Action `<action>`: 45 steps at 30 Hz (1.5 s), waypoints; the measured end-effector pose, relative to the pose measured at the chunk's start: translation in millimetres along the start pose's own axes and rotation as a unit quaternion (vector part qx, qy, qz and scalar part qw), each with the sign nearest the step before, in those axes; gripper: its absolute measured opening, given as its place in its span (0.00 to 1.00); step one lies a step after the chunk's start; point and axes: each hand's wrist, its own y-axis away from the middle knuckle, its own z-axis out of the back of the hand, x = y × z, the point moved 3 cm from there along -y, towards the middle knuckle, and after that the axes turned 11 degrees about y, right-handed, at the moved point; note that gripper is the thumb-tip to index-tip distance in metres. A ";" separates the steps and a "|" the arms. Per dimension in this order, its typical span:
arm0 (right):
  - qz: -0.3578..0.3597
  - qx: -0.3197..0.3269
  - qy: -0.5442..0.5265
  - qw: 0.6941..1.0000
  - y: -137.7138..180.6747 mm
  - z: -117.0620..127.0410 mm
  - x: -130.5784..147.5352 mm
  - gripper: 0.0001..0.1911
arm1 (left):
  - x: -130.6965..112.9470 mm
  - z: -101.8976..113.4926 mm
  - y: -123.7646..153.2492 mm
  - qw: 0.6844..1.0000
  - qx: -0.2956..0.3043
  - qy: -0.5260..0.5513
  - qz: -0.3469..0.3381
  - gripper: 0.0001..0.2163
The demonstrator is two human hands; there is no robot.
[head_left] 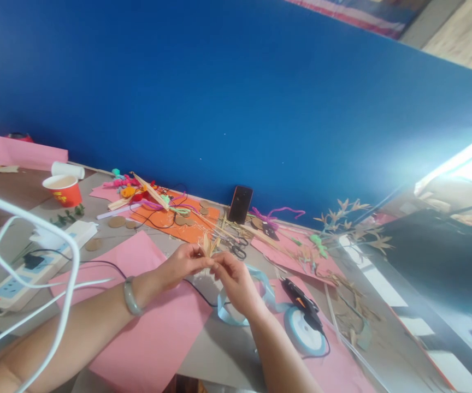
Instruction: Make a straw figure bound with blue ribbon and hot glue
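Note:
My left hand [183, 264] and my right hand [231, 275] meet fingertip to fingertip above the table. Both pinch a small bunch of dried, straw-coloured leaves [208, 244], which pokes up between the fingers. How each finger grips its lower end is hidden. Just beyond the right hand lie black-handled scissors [238, 251]. Beneath that hand a pale blue ribbon [267, 289] loops across the table, partly covered by the wrist. Its white-centred spool [304, 330] rests to the right, with a black glue gun [301, 300] on top.
A white power strip [41, 267] with cables sits at left, near a red paper cup [63, 191]. Pink sheets [158, 327] cover parts of the table. Pipe cleaners, cork discs and an orange sheet [158, 219] lie behind. A phone [240, 204] leans on the blue wall [236, 98].

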 end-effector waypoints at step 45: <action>-0.161 0.091 -0.290 0.939 1.7 -10.3 1.6 0.17 | -0.6 8.1 -1.0 0.996 0.046 0.076 -0.007 0.13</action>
